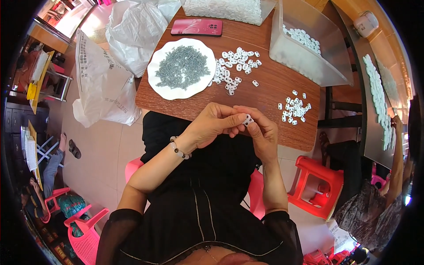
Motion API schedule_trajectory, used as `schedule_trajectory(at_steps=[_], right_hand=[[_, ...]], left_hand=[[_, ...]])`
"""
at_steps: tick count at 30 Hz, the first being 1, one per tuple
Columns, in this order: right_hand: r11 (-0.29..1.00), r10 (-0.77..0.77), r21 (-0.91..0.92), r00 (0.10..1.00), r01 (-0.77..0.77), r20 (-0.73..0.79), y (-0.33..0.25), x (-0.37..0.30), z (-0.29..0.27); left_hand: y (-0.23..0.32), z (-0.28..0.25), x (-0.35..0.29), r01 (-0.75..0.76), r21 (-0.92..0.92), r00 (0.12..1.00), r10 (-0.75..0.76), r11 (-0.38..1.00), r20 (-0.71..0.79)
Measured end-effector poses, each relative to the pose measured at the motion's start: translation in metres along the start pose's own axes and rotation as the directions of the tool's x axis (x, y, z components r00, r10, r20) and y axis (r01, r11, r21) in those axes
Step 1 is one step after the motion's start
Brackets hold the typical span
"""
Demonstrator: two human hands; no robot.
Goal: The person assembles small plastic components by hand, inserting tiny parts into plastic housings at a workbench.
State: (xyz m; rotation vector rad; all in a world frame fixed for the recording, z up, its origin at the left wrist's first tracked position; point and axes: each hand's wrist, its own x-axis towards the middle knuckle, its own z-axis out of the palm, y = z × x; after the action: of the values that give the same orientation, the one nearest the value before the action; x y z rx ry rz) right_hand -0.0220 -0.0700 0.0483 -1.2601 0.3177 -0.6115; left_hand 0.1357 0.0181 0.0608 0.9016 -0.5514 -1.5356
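Note:
Just past the table's near edge, both my hands meet around a small white two-hole block [248,119]. My right hand [263,134] pinches it between thumb and fingers. My left hand [214,126] is closed too, its thumb tip against the block's left side; whether its fingers also hide a small screw cannot be seen. Beyond my left hand stands a white scalloped plate [154,83] with a heap of small grey screws [185,66]. Loose white blocks [240,62] lie right of the plate. Another cluster of the blocks [295,108] is spread near the table's right side.
On the brown wooden table [251,95] a pink phone [196,27] lies at the back left. A clear plastic bin [318,73] with white pieces stands back right, another tub [223,11] behind. White sacks [106,88], a red stool [316,185] and a person's arm [395,154] are around.

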Motion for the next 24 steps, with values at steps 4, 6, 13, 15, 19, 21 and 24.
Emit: schedule_trajectory(at_steps=[4,6,13,15,19,21,24], right_hand=[[1.0,0.006,-0.013,1.0,-0.006,0.002,0.002,0.0,0.0],[0.999,0.015,0.029,1.0,-0.015,-0.004,-0.001,0.0,0.002],[0.999,0.029,0.017,1.0,-0.029,-0.008,0.005,0.0,-0.001],[0.996,0.021,0.082,1.0,-0.021,0.003,0.005,0.0,0.0],[0.995,0.017,0.098,0.999,-0.014,-0.035,0.007,0.0,0.003],[1.0,-0.007,0.003,1.0,0.007,-0.016,0.009,0.0,-0.002],[0.999,0.027,0.039,0.999,-0.029,0.046,0.008,0.0,-0.006]], left_hand=[[-0.001,0.002,-0.001,0.005,-0.006,1.0,-0.005,1.0,-0.03],[-0.001,0.002,-0.001,0.021,-0.03,0.999,-0.023,0.999,-0.039],[-0.003,0.002,0.0,0.055,-0.067,0.998,-0.057,0.996,-0.035],[-0.003,0.001,0.0,0.052,-0.079,0.998,-0.055,0.995,-0.03],[-0.003,0.001,0.0,0.06,-0.087,0.997,-0.063,0.994,-0.032],[-0.004,0.001,0.001,0.062,-0.089,0.998,-0.064,0.994,-0.019],[-0.006,0.001,-0.001,0.058,-0.048,0.998,-0.059,0.997,-0.016]])
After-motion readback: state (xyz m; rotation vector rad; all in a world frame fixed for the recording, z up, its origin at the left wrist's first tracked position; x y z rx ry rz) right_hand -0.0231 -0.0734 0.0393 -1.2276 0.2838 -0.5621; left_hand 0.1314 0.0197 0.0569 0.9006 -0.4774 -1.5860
